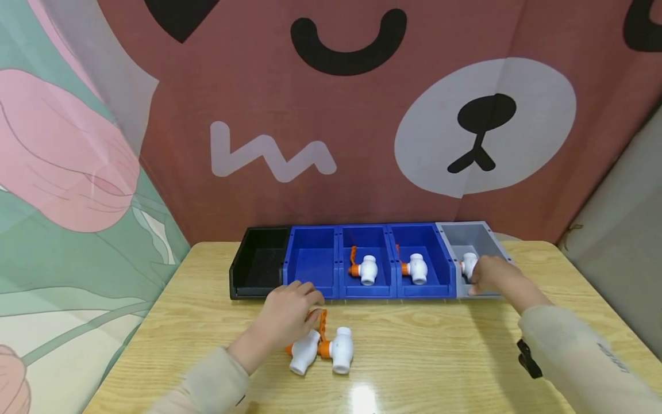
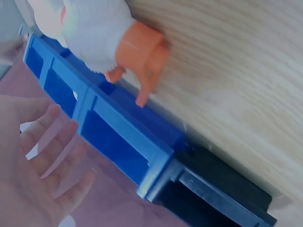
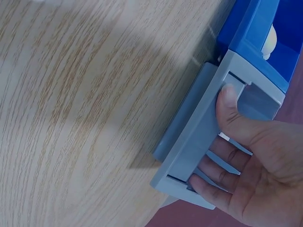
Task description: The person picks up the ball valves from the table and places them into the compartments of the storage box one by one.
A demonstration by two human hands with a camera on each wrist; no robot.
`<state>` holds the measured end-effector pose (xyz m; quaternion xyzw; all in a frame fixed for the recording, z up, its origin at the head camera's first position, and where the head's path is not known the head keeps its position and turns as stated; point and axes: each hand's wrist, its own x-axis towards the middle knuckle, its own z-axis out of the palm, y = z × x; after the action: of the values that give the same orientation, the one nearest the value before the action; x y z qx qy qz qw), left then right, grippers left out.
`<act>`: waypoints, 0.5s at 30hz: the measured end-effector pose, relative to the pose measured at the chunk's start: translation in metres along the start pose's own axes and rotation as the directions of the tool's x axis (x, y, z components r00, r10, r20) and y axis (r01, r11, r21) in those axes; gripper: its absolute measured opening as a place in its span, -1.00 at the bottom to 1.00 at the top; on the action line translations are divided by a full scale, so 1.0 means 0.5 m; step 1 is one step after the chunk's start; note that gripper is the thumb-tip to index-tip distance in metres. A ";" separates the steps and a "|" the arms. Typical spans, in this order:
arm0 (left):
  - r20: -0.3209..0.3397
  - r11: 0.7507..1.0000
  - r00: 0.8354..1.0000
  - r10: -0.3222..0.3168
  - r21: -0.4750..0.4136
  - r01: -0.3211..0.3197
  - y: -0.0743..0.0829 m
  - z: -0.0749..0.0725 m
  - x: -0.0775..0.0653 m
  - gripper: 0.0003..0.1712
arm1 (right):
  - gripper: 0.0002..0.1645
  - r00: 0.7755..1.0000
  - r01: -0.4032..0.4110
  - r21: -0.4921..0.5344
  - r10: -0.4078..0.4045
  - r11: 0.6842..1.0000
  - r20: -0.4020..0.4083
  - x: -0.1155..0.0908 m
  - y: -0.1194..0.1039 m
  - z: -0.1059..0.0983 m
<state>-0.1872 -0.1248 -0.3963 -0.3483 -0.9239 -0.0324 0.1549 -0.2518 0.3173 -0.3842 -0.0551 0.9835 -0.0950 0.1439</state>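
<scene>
Two white ball valves with orange handles lie side by side on the table, a left one [image 1: 305,352] and a right one [image 1: 342,351]. My left hand [image 1: 289,310] hovers just over the left valve, its fingers loosely spread and holding nothing in the left wrist view. At the far right, my right hand [image 3: 265,165] grips the front wall of the grey bin [image 3: 199,127], thumb outside and fingers inside; the fingertips are hidden. Beside those fingers, a white ball valve [image 1: 469,264] sits in that bin, partly covered by the hand.
Left of the grey bin, a row continues with three blue bins [image 1: 312,290] and a black bin [image 1: 258,292]. The middle blue bin's valve [image 1: 368,270] and the right blue bin's valve [image 1: 415,269] stand inside. Behind the wooden table [image 1: 414,356] hangs a printed cloth [image 1: 362,115].
</scene>
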 end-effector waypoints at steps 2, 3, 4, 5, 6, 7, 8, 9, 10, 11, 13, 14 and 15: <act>0.006 1.000 1.000 0.026 -0.009 -0.026 0.011 0.002 0.001 -0.91 | -0.50 1.000 -0.010 0.002 0.010 1.000 -0.001 -0.001 -0.001 0.000; 0.013 0.999 0.999 0.036 -0.015 -0.036 0.016 0.002 0.002 -0.90 | -0.50 1.000 -0.020 -0.001 0.020 1.000 0.004 -0.001 -0.002 0.000; 0.022 0.999 0.999 0.045 -0.025 -0.045 0.022 0.003 0.002 -0.89 | -0.51 1.000 -0.031 -0.002 0.031 1.000 0.006 -0.002 -0.003 -0.002; 0.032 0.998 0.998 0.053 -0.034 -0.052 0.027 0.004 0.002 -0.88 | -0.53 0.999 -0.044 -0.003 0.044 0.999 0.008 -0.002 -0.005 -0.002; 0.042 0.997 0.997 0.061 -0.043 -0.059 0.033 0.004 0.001 -0.87 | -0.56 0.998 -0.055 -0.009 0.055 0.998 0.013 -0.001 -0.006 -0.002; 0.051 0.997 0.996 0.068 -0.050 -0.066 0.038 0.005 0.000 -0.85 | -0.59 0.998 -0.063 -0.015 0.063 0.998 0.015 -0.001 -0.009 -0.003; 0.057 0.995 0.996 0.076 -0.062 -0.072 0.043 0.007 -0.001 -0.84 | -0.62 0.997 -0.069 -0.025 0.070 0.997 0.018 0.000 -0.011 -0.002; 0.061 0.995 0.995 0.082 -0.070 -0.078 0.047 0.009 -0.002 -0.83 | -0.65 0.997 -0.080 -0.036 0.080 0.996 0.018 0.001 -0.014 -0.002; 0.062 0.994 0.994 0.089 -0.075 -0.084 0.052 0.011 -0.004 -0.81 | -0.66 0.997 -0.081 -0.047 0.082 0.996 0.015 0.002 -0.016 -0.002; 0.061 0.993 0.993 0.097 -0.078 -0.092 0.057 0.014 -0.006 -0.79 | -0.65 0.996 -0.085 -0.057 0.086 0.995 0.013 0.003 -0.020 -0.001; 0.054 0.990 0.992 0.115 -0.086 -0.110 0.065 0.020 -0.009 -0.74 | -0.62 0.996 -0.085 -0.075 0.086 0.994 0.005 0.004 -0.025 -0.001; 0.055 0.989 0.991 0.119 -0.090 -0.114 0.069 0.023 -0.011 -0.72 | -0.61 0.997 -0.081 -0.083 0.082 0.993 -0.002 0.005 -0.027 0.000; 0.059 0.989 0.991 0.122 -0.093 -0.117 0.072 0.026 -0.012 -0.70 | -0.61 0.997 -0.080 -0.087 0.079 0.993 -0.007 0.006 -0.029 0.001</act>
<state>-0.1628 -0.0990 -0.4123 -0.4106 -0.9035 -0.0531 0.1110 -0.2532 0.3028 -0.3824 -0.0220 0.9884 -0.0462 0.1433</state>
